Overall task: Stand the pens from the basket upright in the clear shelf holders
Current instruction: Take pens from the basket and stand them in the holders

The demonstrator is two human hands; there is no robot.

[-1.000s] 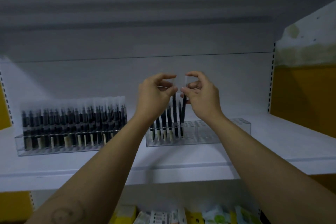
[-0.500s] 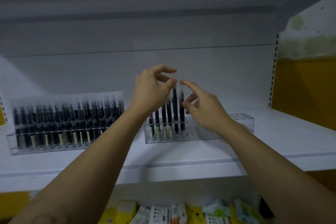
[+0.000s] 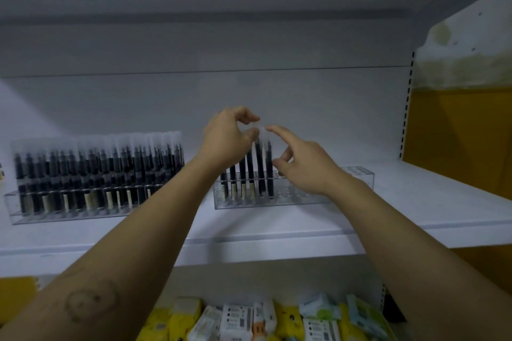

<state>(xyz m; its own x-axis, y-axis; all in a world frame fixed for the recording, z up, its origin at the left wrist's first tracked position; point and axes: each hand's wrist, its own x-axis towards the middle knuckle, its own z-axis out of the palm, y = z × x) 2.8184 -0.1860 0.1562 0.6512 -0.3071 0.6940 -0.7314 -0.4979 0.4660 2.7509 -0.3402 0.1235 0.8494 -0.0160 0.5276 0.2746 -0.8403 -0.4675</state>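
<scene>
Two clear holders stand on the white shelf (image 3: pixel 415 202). The left holder (image 3: pixel 16 210) is packed with several dark pens with frosted caps. The right holder (image 3: pixel 346 188) has several pens (image 3: pixel 242 174) upright at its left end, and its right part is bare. My left hand (image 3: pixel 225 138) pinches the frosted cap of a dark pen (image 3: pixel 259 163) that stands in this holder. My right hand (image 3: pixel 304 169) hovers just right of the pens with index finger and thumb spread, holding nothing. No basket is in view.
A lower shelf holds several yellow and white packets (image 3: pixel 277 318). A yellow side panel (image 3: pixel 457 133) closes the shelf on the right. The white back wall (image 3: pixel 194 91) rises behind the holders.
My right hand has let go of the pen top and opened, drawing back to the right. The left hand keeps its pinch on the cap. The view has tilted slightly.
</scene>
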